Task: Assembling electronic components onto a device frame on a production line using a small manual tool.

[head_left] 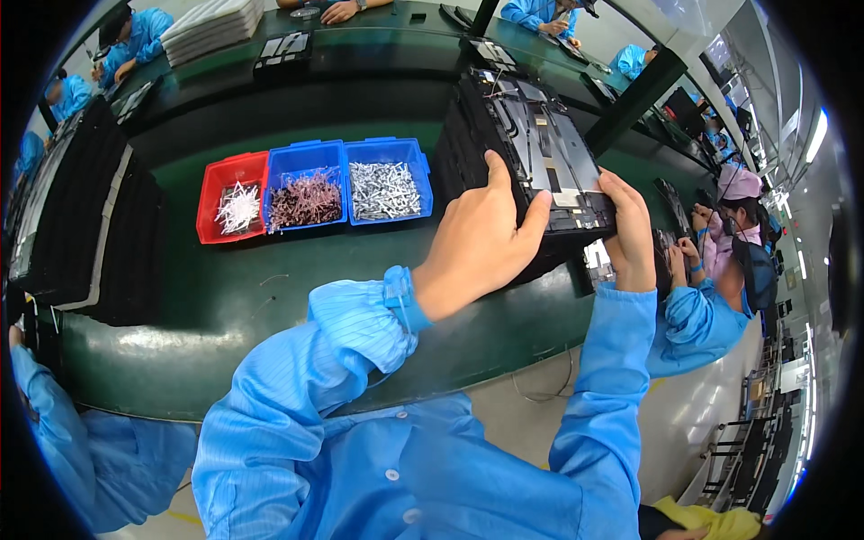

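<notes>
"Where are the hands?"

"Both at the right-hand side of the green table (216, 292), on the flat electronic panel (560, 148); it lies face up at the top of a black stack (462, 148), and I cannot tell whether it is lifted clear."

"And their grip?"

"The right hand (630, 225) grasps the panel's near right corner, thumb along the edge, fingers curling below; the left hand (481, 238) has its thumb at the near left corner and its index finger stretched along the left side — its other fingers are hidden, so I cannot tell how firmly it holds."

"What stands beside them?"

"Three bins in a row, left of the stack; the red bin (232, 237) holds white pieces (238, 209), the middle blue bin (308, 149) dark reddish ones (306, 200), the right blue bin (389, 217) silvery ones (382, 191)."

"Anything farther off?"

"Another tall stack (85, 216) at the table's left end; a pile of white slabs (211, 31) beyond — and, to the right, a co-worker in a pink cap (740, 184)."
</notes>
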Demonstrator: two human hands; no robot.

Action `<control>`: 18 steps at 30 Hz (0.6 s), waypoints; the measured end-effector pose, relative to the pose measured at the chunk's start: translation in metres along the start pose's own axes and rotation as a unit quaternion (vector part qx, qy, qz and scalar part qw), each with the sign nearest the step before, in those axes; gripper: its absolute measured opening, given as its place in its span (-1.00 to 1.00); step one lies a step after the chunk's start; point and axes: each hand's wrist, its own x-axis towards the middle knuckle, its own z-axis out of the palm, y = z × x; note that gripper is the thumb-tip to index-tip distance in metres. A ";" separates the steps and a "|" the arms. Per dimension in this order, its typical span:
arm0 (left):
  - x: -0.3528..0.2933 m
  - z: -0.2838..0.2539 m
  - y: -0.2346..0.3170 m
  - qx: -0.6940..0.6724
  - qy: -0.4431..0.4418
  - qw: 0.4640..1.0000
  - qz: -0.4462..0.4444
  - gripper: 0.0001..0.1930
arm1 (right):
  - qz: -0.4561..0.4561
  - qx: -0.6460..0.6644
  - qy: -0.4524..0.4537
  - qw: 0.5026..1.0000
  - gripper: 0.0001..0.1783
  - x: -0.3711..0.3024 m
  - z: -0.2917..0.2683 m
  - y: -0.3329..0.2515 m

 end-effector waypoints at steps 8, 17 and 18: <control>-0.046 -0.041 -0.032 -0.048 -0.058 0.996 -0.054 -0.45 | -0.027 -0.054 0.058 0.996 -0.57 0.019 -0.080 0.068; -0.165 -0.136 -0.136 0.314 0.113 0.941 -0.053 -0.89 | -0.037 -0.751 0.014 0.660 -0.07 0.027 -0.150 0.138; -0.172 -0.146 -0.137 0.337 0.142 0.928 -0.066 -0.89 | -0.068 -0.719 0.009 0.692 -0.09 0.035 -0.156 0.141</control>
